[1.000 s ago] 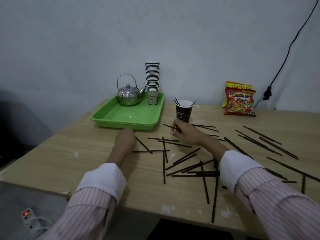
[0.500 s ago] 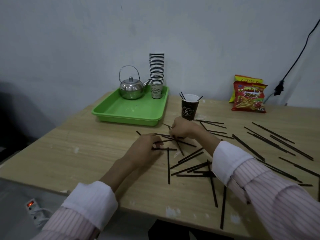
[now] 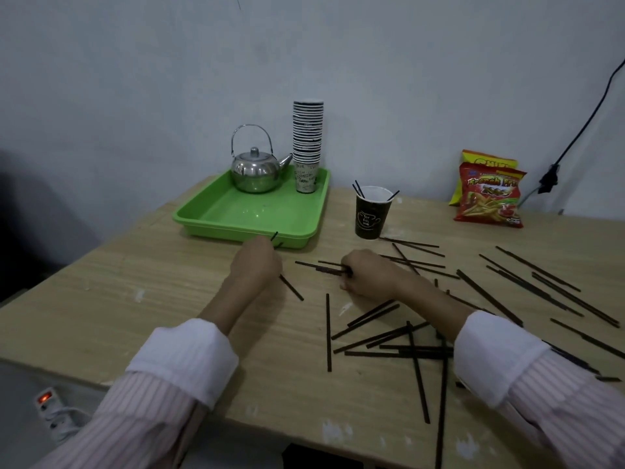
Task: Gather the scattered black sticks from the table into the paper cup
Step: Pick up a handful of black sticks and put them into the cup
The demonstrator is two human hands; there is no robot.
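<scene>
Our left hand (image 3: 257, 265) is closed on one black stick (image 3: 291, 288) and our right hand (image 3: 367, 273) has fingers clamped on a few more, w/ the paper cup (image 3: 372, 213) just beyond, so a hurried drop could tip it & spill what's inside.

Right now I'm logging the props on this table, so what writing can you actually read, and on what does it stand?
"French Fries": red snack bag by the wall; its smaller print is blurred.
Yellow snack bag behind it: large letters, mostly hidden, unreadable.
Dark paper cup: a cup emblem with tiny lettering, too small to read.
Bottom cup of the cup stack: scattered printed words, too blurred to read.
</scene>
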